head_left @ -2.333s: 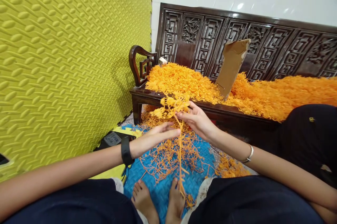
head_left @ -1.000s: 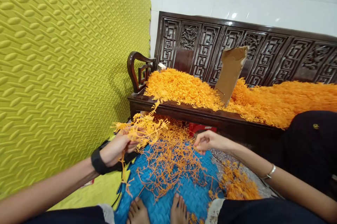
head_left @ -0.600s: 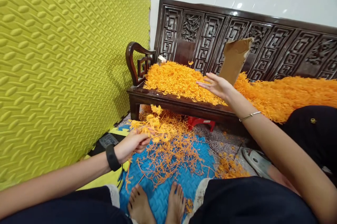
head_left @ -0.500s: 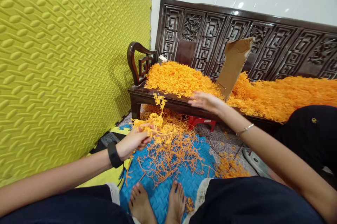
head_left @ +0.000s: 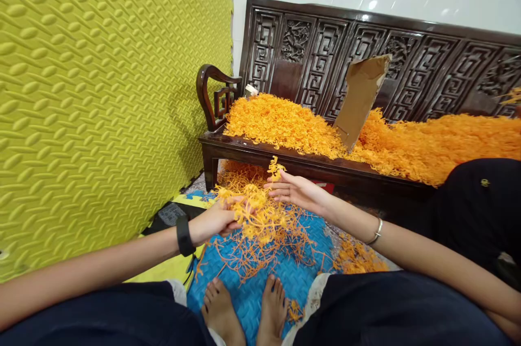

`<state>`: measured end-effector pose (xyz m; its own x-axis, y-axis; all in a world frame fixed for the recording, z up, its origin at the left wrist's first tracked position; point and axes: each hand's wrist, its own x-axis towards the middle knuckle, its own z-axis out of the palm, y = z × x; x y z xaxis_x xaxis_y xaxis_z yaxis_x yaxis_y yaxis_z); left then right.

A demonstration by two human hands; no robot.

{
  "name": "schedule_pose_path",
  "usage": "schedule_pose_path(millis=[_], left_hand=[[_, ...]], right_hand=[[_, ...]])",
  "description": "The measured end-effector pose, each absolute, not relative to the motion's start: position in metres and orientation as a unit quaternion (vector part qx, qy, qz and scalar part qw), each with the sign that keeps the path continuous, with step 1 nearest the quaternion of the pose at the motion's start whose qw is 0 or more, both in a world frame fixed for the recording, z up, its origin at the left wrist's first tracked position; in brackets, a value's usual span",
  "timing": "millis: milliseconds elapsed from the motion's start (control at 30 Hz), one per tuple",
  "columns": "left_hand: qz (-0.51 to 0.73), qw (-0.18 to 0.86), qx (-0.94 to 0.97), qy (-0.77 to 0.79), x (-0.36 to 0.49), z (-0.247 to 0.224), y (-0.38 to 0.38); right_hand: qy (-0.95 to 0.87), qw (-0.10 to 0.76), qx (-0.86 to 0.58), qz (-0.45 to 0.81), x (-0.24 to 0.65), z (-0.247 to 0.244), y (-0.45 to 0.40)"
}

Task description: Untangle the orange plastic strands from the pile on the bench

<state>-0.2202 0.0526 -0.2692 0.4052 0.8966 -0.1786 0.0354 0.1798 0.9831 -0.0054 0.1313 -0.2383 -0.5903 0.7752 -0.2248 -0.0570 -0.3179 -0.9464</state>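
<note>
A loose bunch of orange stringy plastic pieces (head_left: 254, 210) is gripped in my left hand (head_left: 217, 219), its fingers partly covered by the strands. My right hand (head_left: 299, 192) reaches in from the right at the bunch's upper edge. Between its thumb and fingers is a small frilly orange piece (head_left: 275, 166), which sticks up above the fingertips; the exact contact is hard to make out. Under both hands, a tangle of thin orange strands (head_left: 256, 259) lies on the blue foam mat (head_left: 303, 281), near my bare feet.
A dark carved wooden bench (head_left: 252, 142) carries heaps of orange pieces (head_left: 285, 121), split by an upright cardboard sheet (head_left: 360, 99). A yellow foam mat wall (head_left: 114, 91) stands at left. Another person's dark-clothed knee (head_left: 480, 199) is at right. Part of a red stool (head_left: 325, 187) shows under the bench.
My right hand has come down and left from the bench edge to the bunch. My left hand has shifted slightly right with the bunch.
</note>
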Motion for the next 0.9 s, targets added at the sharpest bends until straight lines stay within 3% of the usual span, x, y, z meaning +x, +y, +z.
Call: schedule_pose_path(millis=[133,400,700,900], left_hand=[[0.308,0.622,0.583,0.422,-0.22,-0.266,0.049],[0.274,0.602,0.62,0.422,-0.225,-0.271,0.05],[0.311,0.571,0.608,0.456,-0.225,-0.262,0.047],[0.314,0.561,0.619,0.452,-0.23,-0.275,0.053]], right_hand=[[-0.499,0.356,-0.367,0.7,0.0,-0.238,0.133],[-0.568,0.356,-0.408,0.619,0.026,-0.224,0.134],[-0.647,0.418,-0.467,0.433,0.043,-0.217,0.131],[-0.622,0.483,-0.48,0.388,0.043,-0.211,0.132]])
